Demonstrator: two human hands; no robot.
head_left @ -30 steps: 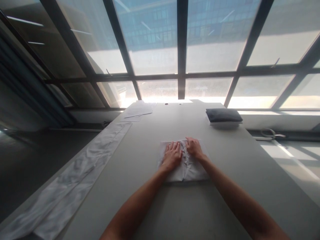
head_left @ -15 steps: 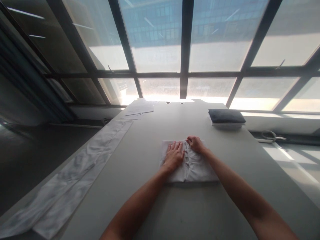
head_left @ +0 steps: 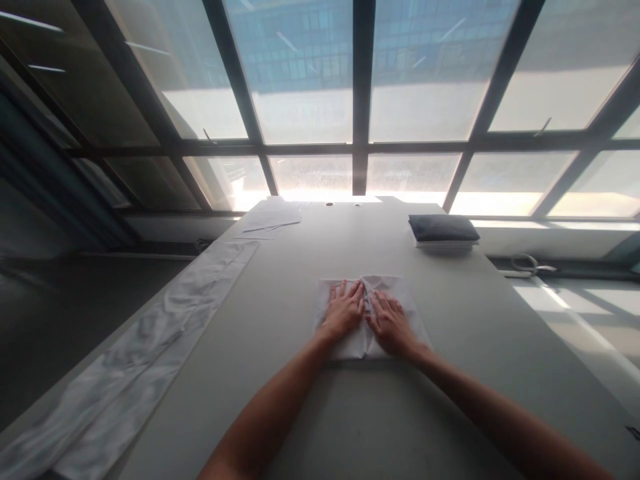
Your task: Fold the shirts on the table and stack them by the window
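Both the left hand (head_left: 344, 312) and right hand (head_left: 391, 325) lay flat, fingers spread, on the folded white garment (head_left: 367, 319) at frame centre, where uneven pressure risked shifting the folds

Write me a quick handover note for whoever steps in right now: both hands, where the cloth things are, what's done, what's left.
Left hand: flat, palm down, fingers spread on the left half of the folded white garment.
Right hand: flat beside it on the right half; neither hand grips anything.
The garment lies mid-table as a neat rectangle, its collar end at the far edge.
Long white cloth strip: along the table's left edge, untouched.
Dark folded stack: far right corner. Loose sheets: far left.
Done: the garment is folded.
Left, probably: finish pressing it flat; perhaps move it to the stack.
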